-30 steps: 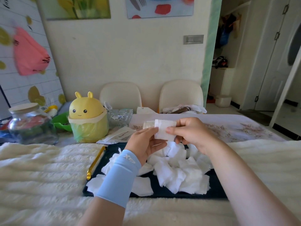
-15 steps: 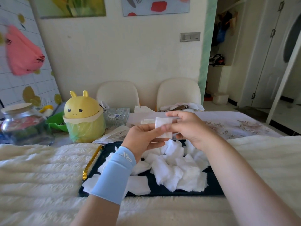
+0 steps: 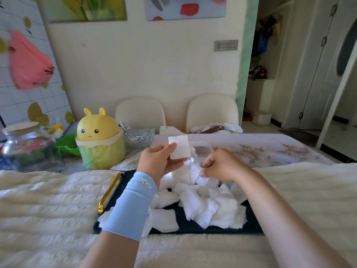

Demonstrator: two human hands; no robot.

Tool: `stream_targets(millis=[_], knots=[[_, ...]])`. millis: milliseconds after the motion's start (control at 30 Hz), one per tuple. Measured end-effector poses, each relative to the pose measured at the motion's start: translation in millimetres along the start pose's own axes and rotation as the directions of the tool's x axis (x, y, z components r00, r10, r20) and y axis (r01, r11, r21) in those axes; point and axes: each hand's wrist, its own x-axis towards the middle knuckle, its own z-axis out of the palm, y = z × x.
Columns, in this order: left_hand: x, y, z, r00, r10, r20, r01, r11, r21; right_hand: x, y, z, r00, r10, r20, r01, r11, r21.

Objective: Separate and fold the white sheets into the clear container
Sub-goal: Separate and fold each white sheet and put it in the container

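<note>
My left hand (image 3: 160, 163), wearing a light blue wrist sleeve, pinches a small folded white sheet (image 3: 179, 147) and holds it upright above the tray. My right hand (image 3: 220, 165) is lower, at the top of a pile of loose white sheets (image 3: 208, 206), and its curled fingertips pinch one sheet of the pile. The pile lies on a dark tray (image 3: 253, 228) on a fluffy white cover. Just behind my hands on the table stands the clear container (image 3: 201, 148), partly hidden by the held sheet.
Gold tongs (image 3: 110, 192) lie along the tray's left edge. A yellow bunny-shaped bin (image 3: 100, 140), a glass jar (image 3: 29, 149), a green bowl (image 3: 67, 145) and a glass dish (image 3: 139, 139) stand at the left. Two cream chairs (image 3: 211, 111) are behind the table.
My right hand let go of the folded sheet and dropped to the pile. The left hand keeps the sheet alone, raised a little.
</note>
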Motion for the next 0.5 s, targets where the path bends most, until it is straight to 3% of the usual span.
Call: stream_targets(millis=[100, 233, 367, 500], knots=[[3, 0, -3, 0.999, 0.023, -0.043, -0.024, 1.0, -0.002, 0, -1, -10, 0.997, 0.01, -0.071, 0.006, 0.974, 0.225], [4, -1, -5, 0.994, 0.039, -0.097, -0.039, 0.999, 0.002, -5, -3, -24, 0.995, -0.015, -0.096, 0.072, 0.775, 0.628], [2, -3, -1, 0.994, 0.027, -0.103, -0.027, 1.0, 0.007, -9, -12, -24, 0.999, -0.039, 0.016, 0.011, 0.604, 0.797], [0, -5, 4, 0.998, 0.001, -0.055, -0.003, 1.0, -0.025, -15, -25, -24, 0.994, -0.1, 0.055, 0.008, 0.539, 0.842]])
